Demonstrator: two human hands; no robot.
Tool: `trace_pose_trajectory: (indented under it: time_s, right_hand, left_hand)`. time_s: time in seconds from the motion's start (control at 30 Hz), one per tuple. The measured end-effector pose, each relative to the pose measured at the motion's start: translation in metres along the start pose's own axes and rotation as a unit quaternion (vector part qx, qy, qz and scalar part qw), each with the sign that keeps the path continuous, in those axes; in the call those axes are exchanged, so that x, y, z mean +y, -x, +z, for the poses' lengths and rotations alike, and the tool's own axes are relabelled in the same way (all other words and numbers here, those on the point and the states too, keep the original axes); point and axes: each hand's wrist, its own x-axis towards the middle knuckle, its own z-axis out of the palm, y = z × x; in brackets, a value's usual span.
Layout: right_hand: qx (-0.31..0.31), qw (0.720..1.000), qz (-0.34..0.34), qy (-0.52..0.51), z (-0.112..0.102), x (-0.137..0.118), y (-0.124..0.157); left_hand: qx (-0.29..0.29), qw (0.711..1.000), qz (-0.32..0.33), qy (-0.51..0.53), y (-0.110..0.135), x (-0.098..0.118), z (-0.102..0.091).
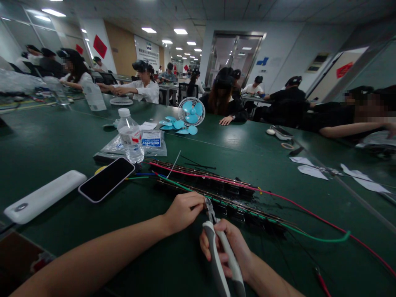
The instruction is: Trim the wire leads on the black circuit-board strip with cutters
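My right hand (235, 245) is wrapped round the grey-and-white handles of a pair of diagonal cutting pliers (211, 237). Their jaws point away from me, beside the fingertips of my left hand (185, 210). That hand is closed in a pinch at the near edge of a long black segmented strip (262, 220); whatever lies between its fingers is hidden. A green wire (321, 238) runs along this strip and past its right end. Behind it lies a second black strip (244, 186), with a red wire (297, 203) along it. A thin white cable tie (174, 164) sticks up at the left.
Left of the strips are a phone (107, 179), a long white device (46, 196) and a water bottle (129, 138). Further back stand a small fan (191, 111) and loose blue blades (173, 123). Paper scraps (312, 172) lie right. Other people sit around the table's far side.
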Motion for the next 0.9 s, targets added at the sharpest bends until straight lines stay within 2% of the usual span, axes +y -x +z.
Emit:
trace_pose_trajectory:
  time_s: [0.27, 0.57, 0.9]
  right_hand:
    - [-0.01, 1.0, -0.008, 0.007, -0.0032, 0.0, 0.0]
    - [-0.025, 0.999, -0.028, 0.028, 0.0027, 0.0008, 0.0003]
    - [-0.021, 0.999, -0.017, 0.027, 0.0005, -0.0006, 0.0004]
  left_hand:
    - [-0.031, 0.999, 0.013, 0.014, -0.0027, -0.0008, -0.0069]
    - [-0.007, 0.999, 0.032, -0.024, -0.0015, -0.0042, -0.0015]
    - [-0.015, 0.999, 0.035, -0.035, -0.0015, -0.0018, -0.0015]
